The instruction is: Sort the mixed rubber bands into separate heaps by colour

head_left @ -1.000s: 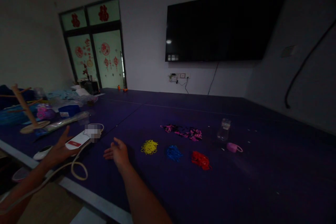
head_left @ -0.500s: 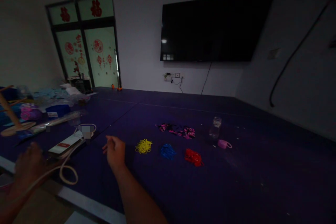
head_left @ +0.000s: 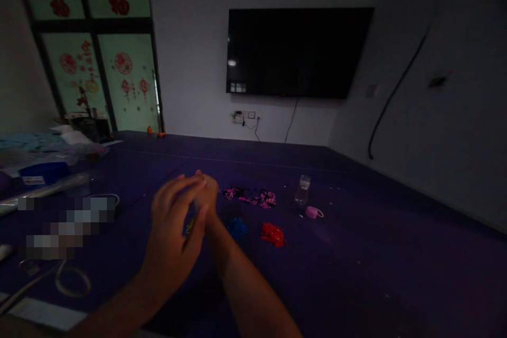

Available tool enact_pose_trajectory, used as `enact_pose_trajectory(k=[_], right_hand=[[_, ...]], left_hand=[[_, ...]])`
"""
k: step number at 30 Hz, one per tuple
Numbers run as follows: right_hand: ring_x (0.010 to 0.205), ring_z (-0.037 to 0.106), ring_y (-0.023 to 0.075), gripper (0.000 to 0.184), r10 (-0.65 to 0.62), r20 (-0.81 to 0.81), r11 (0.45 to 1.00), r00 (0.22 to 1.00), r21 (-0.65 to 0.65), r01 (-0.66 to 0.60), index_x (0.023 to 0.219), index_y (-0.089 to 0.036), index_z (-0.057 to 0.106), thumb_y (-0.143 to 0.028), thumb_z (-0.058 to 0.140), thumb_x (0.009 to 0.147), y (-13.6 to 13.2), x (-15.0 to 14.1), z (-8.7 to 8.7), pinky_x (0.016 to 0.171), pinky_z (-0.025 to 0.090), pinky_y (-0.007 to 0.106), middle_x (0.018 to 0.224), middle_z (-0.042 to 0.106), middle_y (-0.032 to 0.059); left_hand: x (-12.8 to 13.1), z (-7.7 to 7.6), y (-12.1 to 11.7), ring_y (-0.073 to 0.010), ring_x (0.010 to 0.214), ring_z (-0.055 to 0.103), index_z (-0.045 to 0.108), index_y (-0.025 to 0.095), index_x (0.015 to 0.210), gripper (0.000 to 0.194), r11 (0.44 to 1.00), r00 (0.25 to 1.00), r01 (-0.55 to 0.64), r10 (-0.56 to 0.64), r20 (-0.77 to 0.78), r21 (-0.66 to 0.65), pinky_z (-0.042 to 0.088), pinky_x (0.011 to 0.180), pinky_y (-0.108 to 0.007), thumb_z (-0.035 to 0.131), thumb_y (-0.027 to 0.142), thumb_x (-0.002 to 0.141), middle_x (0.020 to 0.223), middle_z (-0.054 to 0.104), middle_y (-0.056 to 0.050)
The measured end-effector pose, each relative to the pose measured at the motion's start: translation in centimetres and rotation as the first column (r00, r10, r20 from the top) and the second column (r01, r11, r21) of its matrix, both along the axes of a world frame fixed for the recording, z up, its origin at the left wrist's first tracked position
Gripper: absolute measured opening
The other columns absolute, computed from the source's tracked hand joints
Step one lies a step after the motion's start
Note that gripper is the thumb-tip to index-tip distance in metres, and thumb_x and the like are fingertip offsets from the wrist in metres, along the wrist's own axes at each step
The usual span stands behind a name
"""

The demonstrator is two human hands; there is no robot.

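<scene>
Above the purple tabletop my two hands are together. My left hand (head_left: 172, 227) has its fingers stretched out and thumb apart, laid against my right hand (head_left: 208, 195). The right hand's fingers are mostly hidden behind the left, and no object shows in either hand. Partly covered behind my left hand lies a pile of yellow bands (head_left: 189, 226). Beside my right forearm are a pile of blue bands (head_left: 237, 228) and a red pile (head_left: 273, 234). Farther back lies a scattered pink-and-black pile (head_left: 253, 198).
A clear bottle (head_left: 302, 190) stands at the right, with a pink cap with a loop (head_left: 312, 213) near it. On the left are a white cable (head_left: 73, 280), a blurred-out patch and a blue container (head_left: 44, 173). A television (head_left: 297, 53) hangs on the wall.
My left hand has left the phone and cable at the left and come to my right hand, which has risen slightly. The view has turned to the right.
</scene>
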State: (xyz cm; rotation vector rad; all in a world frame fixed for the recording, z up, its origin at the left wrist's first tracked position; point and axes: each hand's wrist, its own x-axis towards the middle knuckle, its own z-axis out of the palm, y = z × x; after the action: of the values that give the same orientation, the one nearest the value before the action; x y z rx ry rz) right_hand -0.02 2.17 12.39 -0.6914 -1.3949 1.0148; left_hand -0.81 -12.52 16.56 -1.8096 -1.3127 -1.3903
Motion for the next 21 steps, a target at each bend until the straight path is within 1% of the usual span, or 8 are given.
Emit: enact_pose_trajectory(k=[2,3,6,9,11,14,17,21], right_hand=[[0.051,0.049,0.0097,0.039,-0.086,0.126,0.987,0.988,0.146,0.068,0.070,-0.014,0.064,-0.042,0.042,0.085,2.0,4.2,2.0,0.049,0.035,0.019,0.052,0.055,-0.0023],[0.049,0.050,0.0090,0.036,-0.123,0.195,0.978,0.973,0.191,0.086,0.070,-0.014,0.065,-0.041,0.045,0.083,2.9,6.5,2.9,0.048,0.035,0.018,0.051,0.055,-0.0025],[0.045,0.051,0.0091,0.030,-0.270,0.372,0.952,0.888,0.242,0.188,0.072,-0.014,0.066,-0.037,0.049,0.080,4.9,13.4,4.0,0.046,0.036,0.018,0.053,0.059,-0.0012],[0.054,0.058,0.0122,0.021,-0.435,0.524,0.895,0.732,0.338,0.290,0.072,-0.016,0.068,-0.027,0.051,0.077,6.0,19.0,2.6,0.053,0.041,0.020,0.061,0.065,0.0021],[0.066,0.062,0.0151,0.018,-0.522,0.580,0.852,0.626,0.397,0.342,0.072,-0.018,0.069,-0.022,0.052,0.075,6.4,21.8,0.6,0.060,0.044,0.021,0.071,0.069,0.0047],[0.076,0.063,0.0175,0.023,-0.568,0.650,0.823,0.504,0.446,0.352,0.077,-0.018,0.071,-0.018,0.048,0.078,7.1,24.7,-2.9,0.068,0.045,0.024,0.081,0.070,0.0076],[0.083,0.063,0.0181,0.026,-0.577,0.672,0.816,0.465,0.453,0.358,0.084,-0.017,0.071,-0.015,0.045,0.079,7.9,26.0,-5.9,0.074,0.045,0.025,0.088,0.070,0.0089],[0.084,0.062,0.0172,0.028,-0.540,0.696,0.842,0.473,0.461,0.281,0.088,-0.015,0.070,-0.011,0.044,0.080,9.1,26.4,-7.8,0.078,0.045,0.026,0.090,0.069,0.0098]], left_hand=[[0.1,3.4,4.2,-0.0245,0.110,0.047,0.055,0.024,0.114,0.028,0.996,1.000,-0.012,0.014,-0.022,0.085,0.036,0.098,-0.045,0.047,0.024,0.087,0.112,0.053,-0.005],[-0.2,4.5,6.3,-0.0236,0.107,0.049,0.057,0.020,0.110,0.025,0.995,1.000,-0.019,0.021,-0.014,0.102,0.037,0.096,-0.043,0.049,0.022,0.086,0.109,0.054,-0.006],[-1.9,5.5,12.2,-0.0226,0.100,0.052,0.060,0.015,0.102,0.021,0.997,0.998,-0.043,0.040,0.045,0.062,0.041,0.091,-0.041,0.057,0.021,0.081,0.100,0.058,-0.005],[-3.8,3.6,16.5,-0.0228,0.094,0.055,0.061,0.011,0.098,0.023,0.985,0.997,-0.032,0.043,0.062,-0.171,0.043,0.088,-0.038,0.062,0.024,0.079,0.096,0.061,-0.008],[-4.7,1.3,18.4,-0.0237,0.094,0.056,0.062,0.011,0.098,0.023,0.952,0.999,-0.024,0.035,0.030,-0.304,0.042,0.088,-0.039,0.060,0.026,0.081,0.096,0.062,-0.010],[-5.2,-2.3,20.3,-0.0253,0.097,0.056,0.063,0.012,0.094,0.020,0.925,1.000,-0.004,0.002,-0.006,-0.381,0.040,0.090,-0.041,0.056,0.027,0.083,0.099,0.063,-0.011],[-5.6,-4.9,21.7,-0.0235,0.091,0.058,0.065,0.014,0.088,0.017,0.906,0.998,0.051,-0.066,-0.022,-0.420,0.042,0.087,-0.039,0.055,0.026,0.083,0.094,0.065,-0.009],[-6.6,-6.7,23.5,-0.0220,0.090,0.060,0.066,0.015,0.085,0.019,0.885,0.989,0.132,-0.149,-0.004,-0.446,0.042,0.087,-0.036,0.052,0.028,0.083,0.092,0.066,-0.008]])
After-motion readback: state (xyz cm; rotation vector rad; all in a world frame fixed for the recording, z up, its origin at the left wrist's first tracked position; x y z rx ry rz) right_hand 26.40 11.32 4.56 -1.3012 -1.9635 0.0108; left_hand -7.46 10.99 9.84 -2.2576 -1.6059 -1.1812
